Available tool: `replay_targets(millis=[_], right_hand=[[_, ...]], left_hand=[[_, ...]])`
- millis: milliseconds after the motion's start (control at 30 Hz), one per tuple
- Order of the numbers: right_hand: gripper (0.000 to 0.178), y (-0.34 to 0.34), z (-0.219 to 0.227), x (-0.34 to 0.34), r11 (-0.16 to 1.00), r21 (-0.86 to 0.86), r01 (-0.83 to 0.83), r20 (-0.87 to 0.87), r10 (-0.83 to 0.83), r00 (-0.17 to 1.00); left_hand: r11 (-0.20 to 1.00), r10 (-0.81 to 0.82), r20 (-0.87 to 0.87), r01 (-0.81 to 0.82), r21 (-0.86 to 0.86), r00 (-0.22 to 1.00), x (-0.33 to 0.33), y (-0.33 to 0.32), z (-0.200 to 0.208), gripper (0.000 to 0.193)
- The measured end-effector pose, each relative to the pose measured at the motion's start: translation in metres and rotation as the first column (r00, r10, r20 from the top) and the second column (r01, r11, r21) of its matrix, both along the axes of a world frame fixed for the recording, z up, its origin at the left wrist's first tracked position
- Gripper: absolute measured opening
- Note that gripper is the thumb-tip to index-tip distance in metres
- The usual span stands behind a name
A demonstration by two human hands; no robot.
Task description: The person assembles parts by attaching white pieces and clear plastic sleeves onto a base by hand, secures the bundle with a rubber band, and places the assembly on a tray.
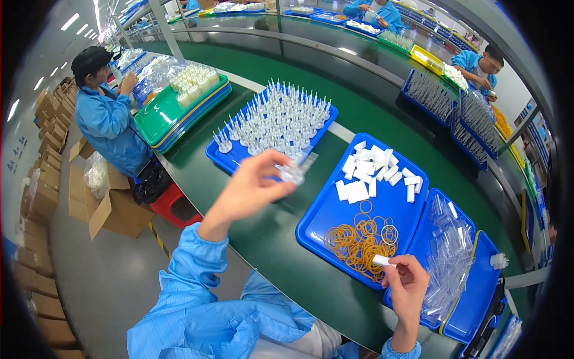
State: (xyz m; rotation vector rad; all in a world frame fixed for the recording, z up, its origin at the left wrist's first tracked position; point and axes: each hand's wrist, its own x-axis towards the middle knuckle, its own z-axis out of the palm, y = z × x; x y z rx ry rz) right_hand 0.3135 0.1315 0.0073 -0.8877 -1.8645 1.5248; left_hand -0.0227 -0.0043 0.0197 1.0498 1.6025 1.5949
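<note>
My left hand (248,186) is raised in front of a blue tray (216,157) packed with upright, pale spiked plastic parts (278,116). Its fingers pinch a see-through plastic part (293,172), slightly blurred. Over the near edge of a second blue tray (320,224), my right hand (408,284) grips a small white block (381,260) between thumb and fingers. Just beside that block lies a heap of tan rubber bands (365,248) in the tray. Several more white blocks (371,170) are scattered at the tray's far end.
Right of the trays, another blue tray (426,233) holds thin see-through plastic pieces (448,257). Stacked trays with a green one (158,119) on top stand far left, near a seated co-worker (107,119). A green conveyor belt (382,119) runs behind. Open cartons (113,203) sit on the floor.
</note>
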Motion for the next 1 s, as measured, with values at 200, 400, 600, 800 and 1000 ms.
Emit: replay_targets(millis=[200, 400, 600, 800, 1000], right_hand=[[0.013, 0.004, -0.007, 0.005, 0.99, -0.071, 0.124, -0.122, -0.132, 0.984], [0.014, 0.016, -0.017, 0.018, 0.974, 0.056, 0.217, -0.142, -0.208, 0.968], [0.019, 0.021, -0.02, 0.023, 0.947, 0.033, 0.32, -0.16, -0.311, 0.937], [0.022, 0.026, -0.019, 0.022, 0.937, -0.084, 0.34, -0.188, -0.35, 0.918], [0.021, 0.031, -0.025, 0.026, 0.94, -0.145, 0.309, -0.229, -0.336, 0.914]], left_hand=[[0.917, -0.394, -0.04, 0.39, -0.083, 0.918, 0.066, 0.062, 0.022, 0.039], [0.85, -0.524, 0.03, 0.525, -0.044, 0.851, 0.096, 0.102, -0.008, 0.034], [0.868, -0.496, 0.126, 0.496, 0.036, 0.859, 0.115, 0.1, -0.048, 0.034], [0.875, -0.473, 0.305, 0.481, 0.055, 0.827, 0.113, 0.098, -0.049, 0.037], [0.86, -0.502, 0.293, 0.506, 0.07, 0.814, 0.114, 0.098, -0.054, 0.037]])
